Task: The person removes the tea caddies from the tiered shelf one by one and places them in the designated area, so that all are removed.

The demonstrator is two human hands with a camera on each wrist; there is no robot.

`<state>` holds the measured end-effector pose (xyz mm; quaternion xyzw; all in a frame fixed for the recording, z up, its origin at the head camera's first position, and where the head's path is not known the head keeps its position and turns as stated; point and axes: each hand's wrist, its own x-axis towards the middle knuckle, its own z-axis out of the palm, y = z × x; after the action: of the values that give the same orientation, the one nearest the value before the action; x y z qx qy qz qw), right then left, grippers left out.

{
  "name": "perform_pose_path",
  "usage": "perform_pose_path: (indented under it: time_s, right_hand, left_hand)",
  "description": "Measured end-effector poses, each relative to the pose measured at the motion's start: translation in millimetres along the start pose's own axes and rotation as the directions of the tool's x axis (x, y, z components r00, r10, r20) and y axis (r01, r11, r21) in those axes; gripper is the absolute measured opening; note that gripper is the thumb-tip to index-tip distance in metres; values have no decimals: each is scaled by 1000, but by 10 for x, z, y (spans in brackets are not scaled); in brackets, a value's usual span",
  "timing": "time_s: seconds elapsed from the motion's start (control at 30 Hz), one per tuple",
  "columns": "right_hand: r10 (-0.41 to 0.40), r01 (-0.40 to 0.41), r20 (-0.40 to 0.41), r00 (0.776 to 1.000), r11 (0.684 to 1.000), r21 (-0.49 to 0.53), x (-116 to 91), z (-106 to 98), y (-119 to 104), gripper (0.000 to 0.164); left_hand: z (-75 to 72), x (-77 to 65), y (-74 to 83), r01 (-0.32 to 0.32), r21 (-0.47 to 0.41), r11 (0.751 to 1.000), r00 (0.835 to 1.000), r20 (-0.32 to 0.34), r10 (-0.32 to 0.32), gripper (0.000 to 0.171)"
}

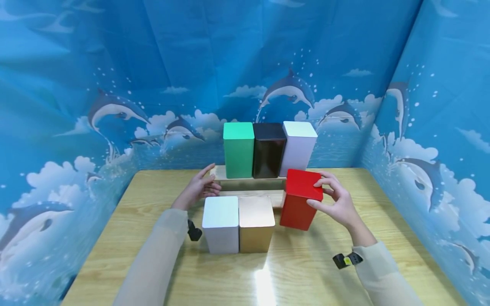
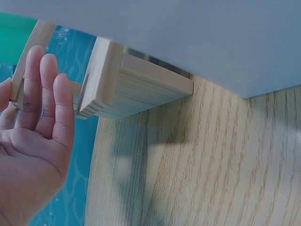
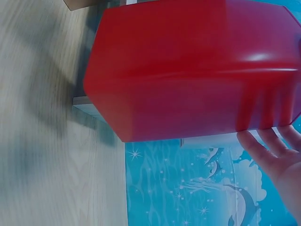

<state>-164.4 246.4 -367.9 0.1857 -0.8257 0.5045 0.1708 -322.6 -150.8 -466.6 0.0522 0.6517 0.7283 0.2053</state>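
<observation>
My right hand (image 1: 336, 196) grips a red box (image 1: 300, 202) near its top, thumb at the front and fingers along the right side. The box leans slightly, in front of the right end of a two-tier wooden rack (image 1: 249, 193). In the right wrist view the red box (image 3: 188, 70) fills the upper half, with fingertips (image 3: 256, 146) against its side. At the rack's left end is my left hand (image 1: 199, 186), its fingertips right at the upper tier's edge. The left wrist view shows three fingers (image 2: 63, 103) nearly straight beside the wood.
On the upper tier stand a green box (image 1: 239, 153), a black box (image 1: 269, 153) and a white box (image 1: 298, 148). Another white box (image 1: 220, 225) and a gold box (image 1: 255, 229) stand side by side in front of the rack. Blue dolphin-print curtains (image 1: 245, 63) enclose the wooden table (image 1: 153, 255).
</observation>
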Motion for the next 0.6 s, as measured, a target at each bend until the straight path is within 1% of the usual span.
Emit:
perform_pose_path:
  time_s: [0.1, 0.2, 0.43, 0.6]
  right_hand:
    - [-7, 7, -2, 1000, 1000, -9, -45, -13, -11, 41]
    - [-28, 28, -2, 1000, 1000, 5, -86, -25, 13, 42]
    - [-54, 54, 4, 999, 998, 43, -170, -44, 238, 46]
    - [-54, 53, 11, 998, 997, 51, -228, -17, 296, 44]
  left_hand:
    - [-4, 2, -2, -3, 5, 1000, 1000, 6, 3, 53]
    - [-5, 7, -4, -8, 11, 1000, 1000, 9, 8, 54]
    - [-9, 5, -9, -13, 4, 1000, 1000, 1, 13, 53]
    - [-9, 11, -17, -13, 6, 1000, 1000, -2, 13, 54]
